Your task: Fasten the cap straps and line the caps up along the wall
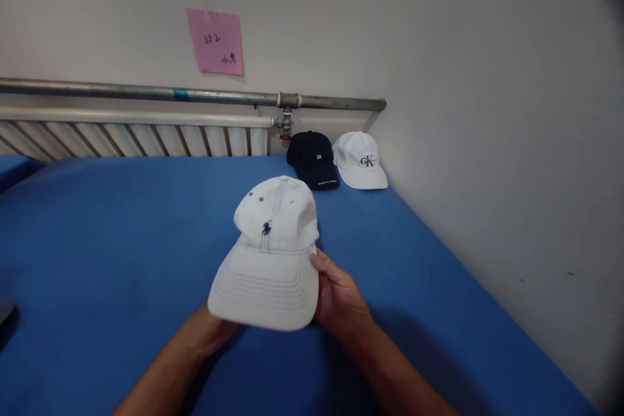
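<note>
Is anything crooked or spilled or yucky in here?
I see no spills. The pink note looks slightly crooked because its left edge slants, though the camera angle may add to that. Two little dark marks interrupt the plain right-hand wall. The held white baseball cap shows no obvious damage.

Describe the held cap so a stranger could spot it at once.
Start at the blue surface. Over it, the right hand grips a white cap by the side, with the left hand, partly hidden, at its brim. A small dark rider logo marks its front; the farther white cap bears large letters, and the third cap is dark.
</note>
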Motion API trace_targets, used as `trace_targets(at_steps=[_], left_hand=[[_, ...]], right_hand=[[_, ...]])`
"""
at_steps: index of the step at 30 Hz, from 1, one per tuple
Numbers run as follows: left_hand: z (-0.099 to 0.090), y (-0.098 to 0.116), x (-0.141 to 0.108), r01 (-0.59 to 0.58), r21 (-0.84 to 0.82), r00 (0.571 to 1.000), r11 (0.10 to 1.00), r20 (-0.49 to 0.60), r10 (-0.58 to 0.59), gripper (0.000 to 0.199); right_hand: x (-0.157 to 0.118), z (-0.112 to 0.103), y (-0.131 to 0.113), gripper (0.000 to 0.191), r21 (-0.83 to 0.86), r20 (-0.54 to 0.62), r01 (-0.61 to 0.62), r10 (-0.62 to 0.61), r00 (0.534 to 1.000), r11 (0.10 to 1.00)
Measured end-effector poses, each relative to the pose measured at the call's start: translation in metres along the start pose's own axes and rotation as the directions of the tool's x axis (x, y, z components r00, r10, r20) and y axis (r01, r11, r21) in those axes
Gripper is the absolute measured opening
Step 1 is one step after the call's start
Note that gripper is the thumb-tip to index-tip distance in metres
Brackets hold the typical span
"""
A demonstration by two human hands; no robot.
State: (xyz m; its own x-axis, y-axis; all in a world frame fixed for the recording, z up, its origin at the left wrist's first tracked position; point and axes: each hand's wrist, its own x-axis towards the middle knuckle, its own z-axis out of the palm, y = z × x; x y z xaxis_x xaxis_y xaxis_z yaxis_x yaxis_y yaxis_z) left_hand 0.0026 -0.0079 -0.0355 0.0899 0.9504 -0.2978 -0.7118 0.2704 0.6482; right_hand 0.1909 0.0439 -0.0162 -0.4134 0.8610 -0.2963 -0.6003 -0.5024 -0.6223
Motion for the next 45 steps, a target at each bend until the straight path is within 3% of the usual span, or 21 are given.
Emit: trace_targets(at_steps=[3,5,8,12,17,19,22,26,29,33,36,42,45], left_hand=[[0.005,0.01,-0.01,0.013,-0.032,0.988,0.999,0.154,-0.008,0.055],[0.004,0.015,-0.012,-0.006,-0.114,0.989,0.993,0.149,0.023,0.053],[0.001,0.017,-0.008,-0.015,-0.19,0.999,0.982,0.046,0.024,0.045],[-0.001,0.027,-0.002,-0.047,-0.196,0.998,0.979,-0.058,0.036,0.056],[0.021,0.06,0.007,-0.192,-0.15,0.96,0.97,-0.232,0.154,0.065],[0.035,0.075,0.021,-0.248,-0.093,0.947,0.964,-0.234,0.221,0.064],[0.051,0.092,0.055,-0.297,-0.077,0.95,0.952,-0.123,0.286,0.059],[0.055,0.097,0.116,-0.334,-0.133,0.942,0.933,-0.035,0.332,0.051],[0.047,0.086,0.163,-0.333,-0.211,0.942,0.919,-0.105,0.318,0.045],[0.033,0.065,0.206,-0.244,-0.241,0.958,0.939,-0.207,0.196,0.041],[0.026,0.06,0.219,-0.18,-0.233,0.968,0.956,-0.215,0.13,0.037],[0.027,0.066,0.225,-0.197,-0.224,0.965,0.955,-0.217,0.148,0.033],[0.03,0.067,0.229,-0.144,-0.171,0.971,0.975,-0.212,0.106,0.032]], right_hand=[[0.002,-0.002,-0.004,0.033,0.01,-0.064,0.043,-0.043,0.997,0.999],[0.001,-0.001,-0.004,0.034,0.003,-0.057,0.043,-0.043,0.997,0.999],[-0.002,0.002,-0.002,0.034,-0.044,-0.019,0.024,-0.025,1.0,0.999],[0.001,-0.001,0.006,0.033,-0.211,-0.055,0.028,-0.041,0.998,0.977],[0.008,-0.009,0.015,0.043,-0.284,-0.078,-0.004,-0.019,0.997,0.959],[0.009,-0.01,0.015,0.04,-0.29,-0.06,-0.013,-0.004,0.998,0.957],[0.009,-0.01,0.012,0.032,-0.342,-0.05,-0.037,0.022,0.999,0.939],[0.013,-0.012,0.012,0.028,-0.431,-0.03,-0.054,0.045,0.999,0.901],[0.018,-0.014,0.012,0.029,-0.448,-0.026,-0.078,0.075,0.997,0.891],[0.022,-0.014,0.01,0.028,-0.529,-0.02,-0.136,0.148,0.989,0.838],[0.022,-0.011,0.01,0.022,-0.574,-0.031,-0.134,0.142,0.989,0.808],[0.024,-0.014,0.013,0.017,-0.578,-0.026,-0.136,0.149,0.989,0.805],[0.025,-0.018,0.016,0.016,-0.58,-0.002,-0.104,0.127,0.992,0.808]])
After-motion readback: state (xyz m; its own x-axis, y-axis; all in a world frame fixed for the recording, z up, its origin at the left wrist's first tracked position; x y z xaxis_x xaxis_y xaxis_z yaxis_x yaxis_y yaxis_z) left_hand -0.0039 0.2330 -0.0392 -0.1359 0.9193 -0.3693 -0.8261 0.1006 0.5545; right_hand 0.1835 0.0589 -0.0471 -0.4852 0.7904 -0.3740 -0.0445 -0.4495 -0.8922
